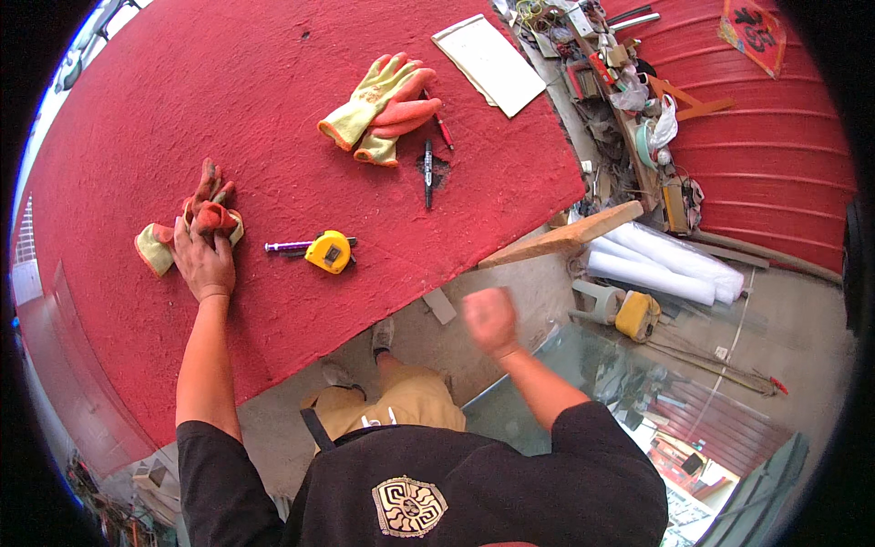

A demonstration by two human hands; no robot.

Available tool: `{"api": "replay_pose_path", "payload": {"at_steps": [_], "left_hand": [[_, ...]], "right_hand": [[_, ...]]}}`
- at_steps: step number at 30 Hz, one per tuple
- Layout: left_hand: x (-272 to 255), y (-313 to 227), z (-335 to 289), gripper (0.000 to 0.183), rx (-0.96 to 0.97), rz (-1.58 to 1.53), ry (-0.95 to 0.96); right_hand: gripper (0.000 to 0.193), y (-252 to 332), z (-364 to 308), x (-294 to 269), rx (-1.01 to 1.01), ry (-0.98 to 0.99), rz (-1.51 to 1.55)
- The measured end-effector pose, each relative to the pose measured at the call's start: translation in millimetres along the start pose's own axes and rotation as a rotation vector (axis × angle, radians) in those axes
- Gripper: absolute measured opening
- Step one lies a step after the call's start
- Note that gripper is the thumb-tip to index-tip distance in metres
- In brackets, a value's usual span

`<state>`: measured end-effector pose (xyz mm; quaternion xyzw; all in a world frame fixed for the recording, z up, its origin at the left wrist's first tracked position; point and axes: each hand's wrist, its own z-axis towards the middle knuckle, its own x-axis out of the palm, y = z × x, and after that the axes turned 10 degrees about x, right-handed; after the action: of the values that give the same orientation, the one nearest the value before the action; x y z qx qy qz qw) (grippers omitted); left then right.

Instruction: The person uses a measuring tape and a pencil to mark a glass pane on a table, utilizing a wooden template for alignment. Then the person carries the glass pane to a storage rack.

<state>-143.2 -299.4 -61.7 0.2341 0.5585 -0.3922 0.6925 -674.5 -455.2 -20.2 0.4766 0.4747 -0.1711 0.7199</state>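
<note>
My left hand reaches across the red-covered table and closes on a pair of red-and-cream work gloves; its fingers partly hide them. My right hand is a slightly blurred fist held off the table's near edge, with nothing seen sticking out of it. Right of my left hand lie a yellow tape measure and a thin purple pen. Farther off rests a second pair of work gloves, pale yellow and orange-red, with a black marker and a red pen beside it.
A white paper pad lies at the table's far right. Beyond that edge is a cluttered ledge, with a wooden plank jutting out. White plastic rolls and glass sheets are to my right. My legs are at the near edge.
</note>
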Motion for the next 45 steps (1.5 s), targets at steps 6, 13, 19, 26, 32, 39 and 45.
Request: {"api": "replay_pose_path", "payload": {"at_steps": [6,13,19,26,32,39,45], "left_hand": [[1.5,2.0,1.4,0.054,0.027,-0.004,-0.034],[2.2,3.5,-0.5,0.058,0.022,-0.008,-0.035],[5.6,6.1,2.7,0.054,0.009,-0.007,-0.063],[7.1,4.2,-2.8,0.060,0.021,-0.042,-0.070],[5.7,-26.9,5.2,0.072,-0.086,0.096,-0.249],[-22.8,-262.2,34.3,0.060,-0.090,-0.216,-0.370],[43.4,-350.9,16.0,0.059,-0.253,-0.102,-0.177]], "right_hand": [[0.022,-109.1,152.9,-39.7,0.370,-0.456,0.008],[0.029,-38.7,273.4,10.7,-0.050,-0.003,-0.136],[0.028,-48.6,273.3,30.1,-0.118,-0.098,-0.286],[0.027,-57.0,277.9,26.7,-0.140,-0.099,-0.223],[0.028,-61.3,283.7,22.7,-0.145,-0.082,-0.148],[0.027,-72.6,284.8,17.3,-0.144,-0.069,-0.112],[0.026,-57.7,310.3,6.1,-0.287,0.065,0.078]]}}
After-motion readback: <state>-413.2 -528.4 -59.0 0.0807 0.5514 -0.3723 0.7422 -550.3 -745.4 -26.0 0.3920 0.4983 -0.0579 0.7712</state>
